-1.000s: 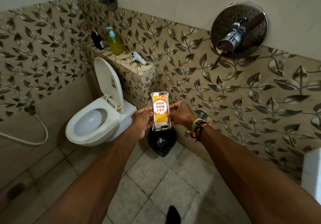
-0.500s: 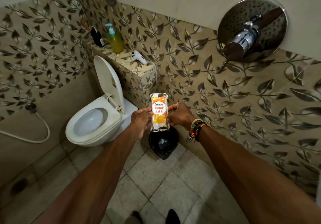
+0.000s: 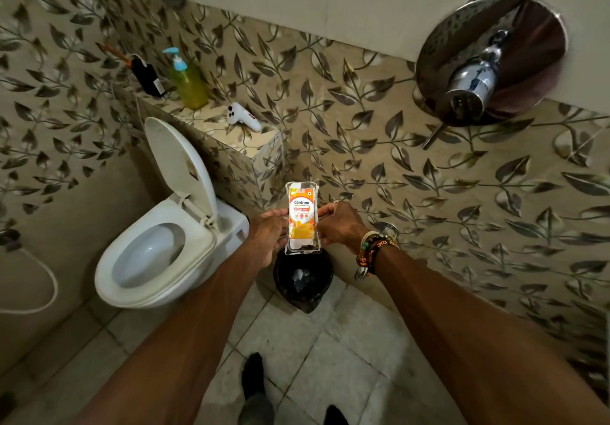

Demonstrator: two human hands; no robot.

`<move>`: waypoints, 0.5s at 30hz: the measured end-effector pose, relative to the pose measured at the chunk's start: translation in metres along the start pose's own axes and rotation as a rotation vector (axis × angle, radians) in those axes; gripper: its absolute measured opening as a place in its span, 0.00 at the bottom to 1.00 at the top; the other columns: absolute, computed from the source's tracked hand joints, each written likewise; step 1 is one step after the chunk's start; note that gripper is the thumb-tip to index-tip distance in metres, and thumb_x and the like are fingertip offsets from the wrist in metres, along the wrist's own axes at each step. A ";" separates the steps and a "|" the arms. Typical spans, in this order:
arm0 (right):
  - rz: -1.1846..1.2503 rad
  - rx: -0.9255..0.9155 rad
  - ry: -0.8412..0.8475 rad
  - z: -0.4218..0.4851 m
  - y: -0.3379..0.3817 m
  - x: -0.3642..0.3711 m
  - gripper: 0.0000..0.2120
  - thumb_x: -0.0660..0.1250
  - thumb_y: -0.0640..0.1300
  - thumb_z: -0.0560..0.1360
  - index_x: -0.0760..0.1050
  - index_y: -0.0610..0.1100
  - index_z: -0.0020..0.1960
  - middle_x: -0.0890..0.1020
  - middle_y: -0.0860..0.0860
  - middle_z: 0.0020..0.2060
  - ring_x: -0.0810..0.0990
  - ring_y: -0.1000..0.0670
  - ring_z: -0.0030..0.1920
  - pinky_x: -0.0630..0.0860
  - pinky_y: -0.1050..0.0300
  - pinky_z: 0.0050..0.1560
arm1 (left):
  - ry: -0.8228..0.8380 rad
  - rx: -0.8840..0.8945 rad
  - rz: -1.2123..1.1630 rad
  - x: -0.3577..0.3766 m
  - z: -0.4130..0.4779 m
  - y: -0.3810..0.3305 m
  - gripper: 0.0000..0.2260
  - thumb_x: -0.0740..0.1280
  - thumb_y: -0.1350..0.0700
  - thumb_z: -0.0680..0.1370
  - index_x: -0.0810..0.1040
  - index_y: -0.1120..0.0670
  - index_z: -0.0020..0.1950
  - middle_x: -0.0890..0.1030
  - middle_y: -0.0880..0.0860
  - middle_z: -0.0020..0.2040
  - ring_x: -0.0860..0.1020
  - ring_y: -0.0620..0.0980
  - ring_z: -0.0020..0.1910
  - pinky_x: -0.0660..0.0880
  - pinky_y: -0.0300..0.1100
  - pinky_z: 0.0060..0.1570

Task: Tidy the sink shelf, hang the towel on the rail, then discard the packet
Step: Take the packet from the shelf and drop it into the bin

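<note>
The packet [image 3: 303,218], orange and white with a clear border, is held upright in the air between both hands. Its lower edge is directly above the mouth of the black bin [image 3: 284,271], which stands on the floor [image 3: 333,362] against the far tiled wall. The left hand [image 3: 267,231] pinches its left edge and the right hand [image 3: 341,225] pinches its right edge. The fingers [image 3: 325,212] of each hand close on the packet, and neither hand is free.

This looks like the last step, discarding the packet. To do it well, lower the packet until it is just over the bin's opening, centre it, then release both edges together. A thin, light pouch let go from one side may flutter and miss. Folding it first would help it drop straight.

The bin is open and lined with a dark bag with something pale crumpled inside, and nothing covers its mouth. The toilet [image 3: 158,259], lid up, stands just left of the bin, so a drifting packet could land in the bowl. A tiled ledge [image 3: 260,147] behind the toilet carries a green pump bottle [image 3: 188,84], a black object [image 3: 147,78] and a small white device [image 3: 243,117]. A chrome mixer [image 3: 488,61] sits on the wall to the right, well apart from the hands. The beaded bracelets [image 3: 373,253] on the right wrist hang clear of the bin.
</note>
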State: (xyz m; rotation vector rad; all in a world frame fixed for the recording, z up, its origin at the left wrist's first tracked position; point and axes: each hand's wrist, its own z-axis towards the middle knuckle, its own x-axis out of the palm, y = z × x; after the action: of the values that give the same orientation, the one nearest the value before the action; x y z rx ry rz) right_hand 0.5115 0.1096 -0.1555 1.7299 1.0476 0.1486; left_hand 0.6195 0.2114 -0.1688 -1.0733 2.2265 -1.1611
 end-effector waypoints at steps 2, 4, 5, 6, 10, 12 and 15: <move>-0.001 0.034 -0.029 0.010 0.001 0.010 0.07 0.71 0.33 0.68 0.80 0.42 0.44 0.86 0.41 0.43 0.86 0.40 0.44 0.83 0.39 0.44 | 0.029 -0.019 0.002 -0.005 0.013 -0.003 0.11 0.58 0.62 0.81 0.79 0.52 0.51 0.83 0.52 0.40 0.80 0.47 0.35 0.73 0.38 0.33; -0.011 0.063 -0.053 0.023 0.004 0.023 0.07 0.70 0.34 0.68 0.81 0.44 0.44 0.86 0.44 0.43 0.86 0.43 0.45 0.83 0.42 0.46 | 0.052 -0.043 0.012 -0.014 0.028 -0.007 0.11 0.58 0.61 0.82 0.80 0.53 0.53 0.84 0.53 0.43 0.80 0.48 0.37 0.73 0.40 0.36; -0.016 0.073 -0.066 0.029 0.006 0.030 0.07 0.71 0.35 0.68 0.81 0.44 0.43 0.86 0.45 0.43 0.85 0.45 0.45 0.83 0.43 0.48 | 0.067 -0.053 0.024 -0.018 0.036 -0.009 0.12 0.57 0.61 0.82 0.80 0.53 0.54 0.84 0.54 0.44 0.80 0.48 0.38 0.73 0.40 0.37; -0.015 0.083 -0.078 0.034 0.008 0.037 0.07 0.71 0.35 0.68 0.81 0.45 0.42 0.86 0.46 0.44 0.85 0.45 0.46 0.83 0.43 0.49 | 0.082 -0.062 0.035 -0.023 0.044 -0.011 0.11 0.57 0.61 0.82 0.79 0.53 0.54 0.84 0.54 0.45 0.80 0.49 0.38 0.73 0.41 0.37; 0.036 0.148 -0.125 0.057 0.015 0.063 0.08 0.71 0.35 0.67 0.82 0.44 0.44 0.86 0.45 0.44 0.85 0.45 0.46 0.83 0.43 0.50 | 0.116 -0.082 0.063 -0.041 0.073 -0.024 0.10 0.57 0.60 0.83 0.78 0.53 0.52 0.83 0.54 0.44 0.80 0.49 0.37 0.73 0.39 0.33; 0.046 0.172 -0.142 0.066 0.015 0.072 0.11 0.72 0.37 0.67 0.83 0.42 0.48 0.86 0.45 0.45 0.85 0.45 0.46 0.83 0.43 0.50 | 0.130 -0.093 0.071 -0.047 0.086 -0.029 0.10 0.57 0.60 0.83 0.78 0.54 0.53 0.83 0.56 0.46 0.81 0.50 0.38 0.74 0.40 0.33; 0.037 0.196 -0.183 0.078 0.014 0.083 0.12 0.71 0.37 0.67 0.83 0.43 0.50 0.86 0.45 0.46 0.85 0.45 0.48 0.82 0.44 0.52 | 0.161 -0.114 0.109 -0.052 0.107 -0.031 0.10 0.58 0.62 0.82 0.78 0.54 0.54 0.83 0.58 0.51 0.81 0.53 0.43 0.75 0.41 0.37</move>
State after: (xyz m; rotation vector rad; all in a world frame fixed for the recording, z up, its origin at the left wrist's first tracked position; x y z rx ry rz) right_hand 0.6129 0.1118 -0.2089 1.9007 0.9201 -0.0913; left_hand 0.7344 0.1865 -0.2036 -0.9165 2.4692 -1.1212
